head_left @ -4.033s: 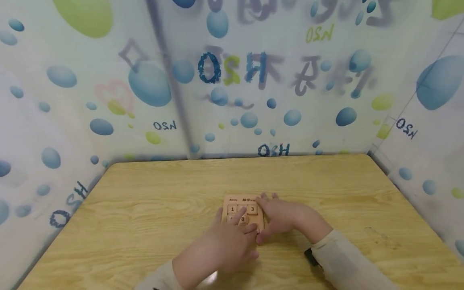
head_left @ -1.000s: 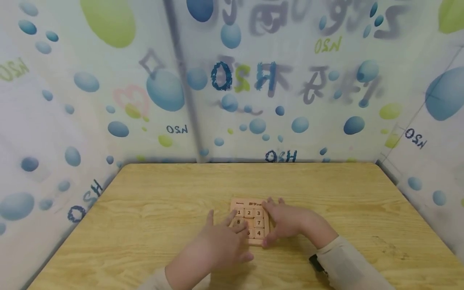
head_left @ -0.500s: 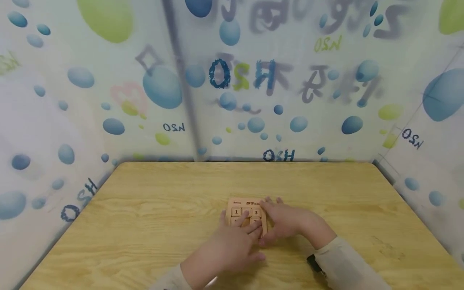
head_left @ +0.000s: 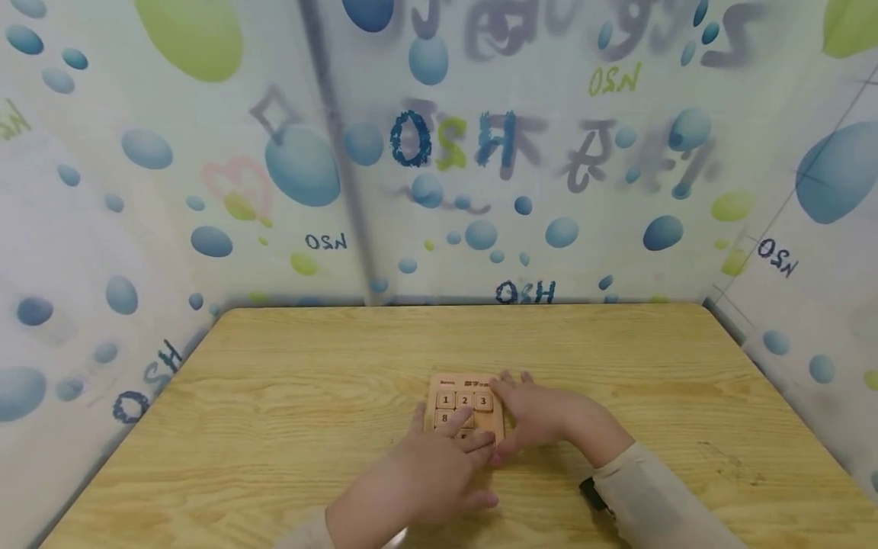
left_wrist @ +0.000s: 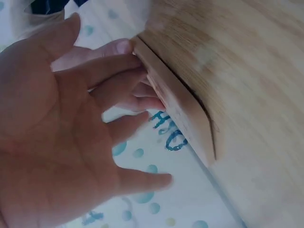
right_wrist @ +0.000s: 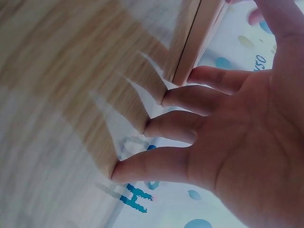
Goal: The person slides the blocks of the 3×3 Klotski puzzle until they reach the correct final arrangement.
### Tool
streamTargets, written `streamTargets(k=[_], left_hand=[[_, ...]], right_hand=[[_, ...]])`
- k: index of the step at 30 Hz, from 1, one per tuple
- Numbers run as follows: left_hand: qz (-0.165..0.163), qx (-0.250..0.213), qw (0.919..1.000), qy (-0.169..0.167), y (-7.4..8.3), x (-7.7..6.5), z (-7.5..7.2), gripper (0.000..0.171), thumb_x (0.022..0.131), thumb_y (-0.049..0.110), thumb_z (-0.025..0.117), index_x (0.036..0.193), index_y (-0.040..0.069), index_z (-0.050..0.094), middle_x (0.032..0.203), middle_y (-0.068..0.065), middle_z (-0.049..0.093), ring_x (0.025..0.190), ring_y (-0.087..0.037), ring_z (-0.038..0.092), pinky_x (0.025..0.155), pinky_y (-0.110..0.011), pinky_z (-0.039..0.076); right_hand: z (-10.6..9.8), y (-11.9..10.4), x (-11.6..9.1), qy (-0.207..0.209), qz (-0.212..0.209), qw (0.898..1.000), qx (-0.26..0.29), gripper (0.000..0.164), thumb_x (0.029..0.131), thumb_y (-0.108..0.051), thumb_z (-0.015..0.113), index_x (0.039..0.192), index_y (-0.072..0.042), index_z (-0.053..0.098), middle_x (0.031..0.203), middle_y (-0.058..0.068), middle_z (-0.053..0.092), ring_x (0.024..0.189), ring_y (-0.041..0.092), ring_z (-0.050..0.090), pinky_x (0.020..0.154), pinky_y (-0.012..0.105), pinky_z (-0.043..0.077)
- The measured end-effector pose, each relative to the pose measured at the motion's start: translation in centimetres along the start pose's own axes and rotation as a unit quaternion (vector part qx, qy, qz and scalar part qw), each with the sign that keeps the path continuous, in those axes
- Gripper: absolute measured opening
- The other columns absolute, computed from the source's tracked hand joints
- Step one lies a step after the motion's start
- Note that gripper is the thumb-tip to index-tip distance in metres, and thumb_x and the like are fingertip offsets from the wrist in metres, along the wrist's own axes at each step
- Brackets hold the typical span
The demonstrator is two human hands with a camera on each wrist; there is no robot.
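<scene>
A wooden number sliding puzzle (head_left: 453, 386) lies flat near the middle of the table. Tiles 1, 2 and 3 fill its top row, with the 8 tile (head_left: 444, 418) below 1. My left hand (head_left: 439, 469) reaches over the lower part with fingers spread; its index fingertip rests on the middle tile, whose number it covers. The place right of that tile is bare. Much of the bottom row is hidden. My right hand (head_left: 538, 415) braces the right side, index finger at the upper corner, thumb at the lower. In the right wrist view, its other straight fingers (right_wrist: 156, 164) touch the tabletop.
The wood-grain table (head_left: 309, 366) extends around the puzzle on all sides. Behind it stands a pale wall covering (head_left: 439, 213) with blue and green drops and lettering. A dark band (head_left: 593, 494) sits at the right sleeve.
The bare place has shifted from the middle of the second row to its right end, a tile now in the middle. Four seconds ago 8 was in the middle. The right hand keeps its place.
</scene>
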State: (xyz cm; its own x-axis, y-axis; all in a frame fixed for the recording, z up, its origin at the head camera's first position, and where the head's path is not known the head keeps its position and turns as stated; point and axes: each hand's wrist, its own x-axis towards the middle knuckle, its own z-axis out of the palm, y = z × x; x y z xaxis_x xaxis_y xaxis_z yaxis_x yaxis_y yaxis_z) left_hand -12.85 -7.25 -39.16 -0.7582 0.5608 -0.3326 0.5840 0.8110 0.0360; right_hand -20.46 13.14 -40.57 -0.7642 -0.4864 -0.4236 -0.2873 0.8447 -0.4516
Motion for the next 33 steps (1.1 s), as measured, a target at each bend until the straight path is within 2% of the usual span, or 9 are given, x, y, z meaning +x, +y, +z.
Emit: streamTargets(k=[4,8,13,16,19,26,33], left_hand=[[-0.009,0.023,0.9996,0.009,0.1,0.8,-0.1,0.068,0.102,0.073,0.047,0.16,0.038,0.047,0.169,0.023,0.037,0.166,-0.022,0.024,0.121,-0.081,0.025],[-0.028,0.033,0.999,0.008,-0.2,1.3,-0.1,0.07,0.102,0.074,0.046,0.161,0.038,0.045,0.171,0.021,0.035,0.167,-0.022,0.022,0.123,-0.08,0.022],[-0.074,0.021,0.997,-0.012,-0.4,-0.5,0.0,0.072,0.098,0.077,0.051,0.155,0.033,0.056,0.168,0.018,0.043,0.167,-0.025,0.022,0.123,-0.081,0.018],[-0.088,0.012,0.9959,-0.017,-0.3,-1.5,-0.1,0.071,0.098,0.076,0.052,0.15,0.029,0.062,0.164,0.016,0.049,0.167,-0.025,0.025,0.123,-0.082,0.019],[-0.073,0.004,0.9973,-0.013,-0.4,-1.6,-0.2,0.068,0.101,0.074,0.048,0.15,0.029,0.062,0.164,0.016,0.049,0.166,-0.026,0.026,0.121,-0.082,0.023],[-0.028,-0.078,0.9961,-0.03,-0.4,-0.3,0.0,0.059,0.108,0.063,0.044,0.16,0.036,0.048,0.17,0.022,0.034,0.168,-0.027,0.017,0.12,-0.084,0.023],[0.001,-0.085,0.9963,-0.013,-0.5,0.2,0.8,0.06,0.108,0.062,0.045,0.163,0.039,0.041,0.173,0.023,0.028,0.169,-0.029,0.014,0.118,-0.086,0.02]], right_hand=[[0.0,0.0,0.0,-0.003,-0.001,1.0,0.004,0.126,0.078,-0.057,0.091,0.17,-0.005,0.021,0.178,0.024,0.011,0.163,0.055,0.007,0.13,0.069,0.019],[0.2,-0.1,0.1,-0.005,-0.001,1.0,0.005,0.126,0.078,-0.057,0.091,0.17,-0.005,0.023,0.178,0.024,0.011,0.163,0.055,0.007,0.13,0.069,0.019],[0.3,-0.6,0.2,-0.002,-0.006,1.0,-0.006,0.125,0.077,-0.056,0.091,0.169,-0.005,0.023,0.178,0.023,0.012,0.163,0.056,0.008,0.13,0.069,0.019],[0.2,-1.0,0.2,0.0,-0.008,1.0,-0.011,0.126,0.077,-0.056,0.091,0.169,-0.005,0.023,0.178,0.023,0.012,0.163,0.056,0.009,0.131,0.068,0.018],[0.2,-1.1,0.1,-0.002,-0.007,1.0,-0.009,0.126,0.078,-0.057,0.091,0.17,-0.005,0.022,0.178,0.023,0.011,0.163,0.056,0.009,0.131,0.068,0.018],[0.3,-0.6,0.0,-0.001,0.0,1.0,-0.008,0.126,0.078,-0.056,0.091,0.169,-0.004,0.023,0.178,0.024,0.013,0.163,0.056,0.01,0.131,0.067,0.019],[0.0,-0.1,0.1,0.004,-0.01,1.0,-0.004,0.125,0.077,-0.051,0.093,0.169,-0.003,0.024,0.178,0.024,0.015,0.161,0.059,0.012,0.129,0.07,0.02]])
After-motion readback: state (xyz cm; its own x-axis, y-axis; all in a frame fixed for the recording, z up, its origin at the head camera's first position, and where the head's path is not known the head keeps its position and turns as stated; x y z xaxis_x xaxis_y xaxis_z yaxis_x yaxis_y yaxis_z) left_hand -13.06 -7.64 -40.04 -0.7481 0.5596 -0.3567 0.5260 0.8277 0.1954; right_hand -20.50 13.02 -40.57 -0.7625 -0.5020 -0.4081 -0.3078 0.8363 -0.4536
